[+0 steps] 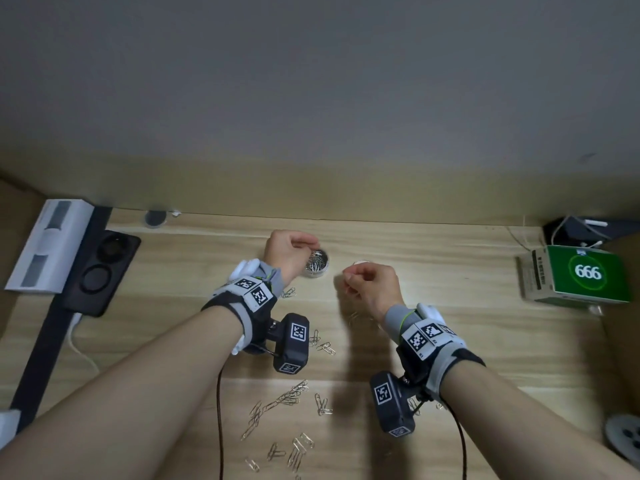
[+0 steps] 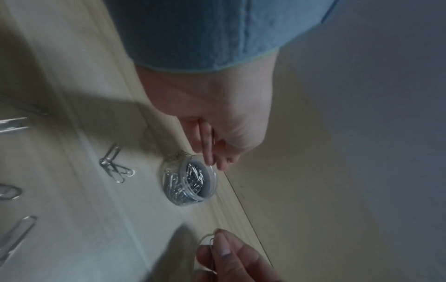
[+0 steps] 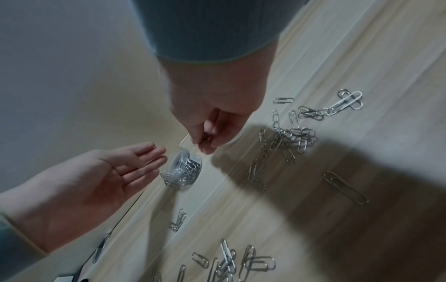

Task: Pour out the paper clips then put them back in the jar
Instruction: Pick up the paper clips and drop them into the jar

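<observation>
A small clear round jar (image 1: 317,264) stands open on the wooden desk (image 1: 450,271), partly filled with silver paper clips. My left hand (image 1: 311,244) hovers at the jar's left rim; in the right wrist view its fingers (image 3: 154,152) are straight and hold nothing. My right hand (image 1: 348,277) is just right of the jar and pinches a few paper clips (image 3: 204,138) between thumb and fingers. The clear lid (image 1: 360,262) lies partly hidden behind that hand. Several loose paper clips (image 1: 284,400) are scattered on the near desk, also under both wrists.
A green box marked 666 (image 1: 585,275) sits at the right edge. A white device (image 1: 48,244) and a black tray (image 1: 104,268) lie at the left. Dark cables (image 1: 220,427) hang from the wrist cameras. A wall closes the desk's far side.
</observation>
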The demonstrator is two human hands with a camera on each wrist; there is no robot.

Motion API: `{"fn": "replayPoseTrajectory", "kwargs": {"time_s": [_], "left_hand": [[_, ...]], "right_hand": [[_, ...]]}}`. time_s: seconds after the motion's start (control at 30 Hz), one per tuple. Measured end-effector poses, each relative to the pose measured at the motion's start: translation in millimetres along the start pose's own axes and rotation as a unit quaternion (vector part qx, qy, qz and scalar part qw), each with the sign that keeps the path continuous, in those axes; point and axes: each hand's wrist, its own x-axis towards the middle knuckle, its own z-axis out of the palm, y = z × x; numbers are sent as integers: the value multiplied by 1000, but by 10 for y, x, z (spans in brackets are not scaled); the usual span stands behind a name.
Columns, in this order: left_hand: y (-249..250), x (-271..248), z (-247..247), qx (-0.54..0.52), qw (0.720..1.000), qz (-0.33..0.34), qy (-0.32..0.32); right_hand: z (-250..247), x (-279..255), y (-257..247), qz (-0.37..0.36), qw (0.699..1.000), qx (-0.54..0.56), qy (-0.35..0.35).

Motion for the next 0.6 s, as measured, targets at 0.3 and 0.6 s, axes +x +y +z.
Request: {"fn": "replayPoseTrajectory", "kwargs": {"time_s": [0.3,0.6], "left_hand": [[-380,-180,-454,-30,996,-28,75],[-631,-341,-672,-36,993,-67,85]], "right_hand": [[289,98,-352,-26,999,-16,-20],[344,245,-201,-34,992,-118,5]]}}
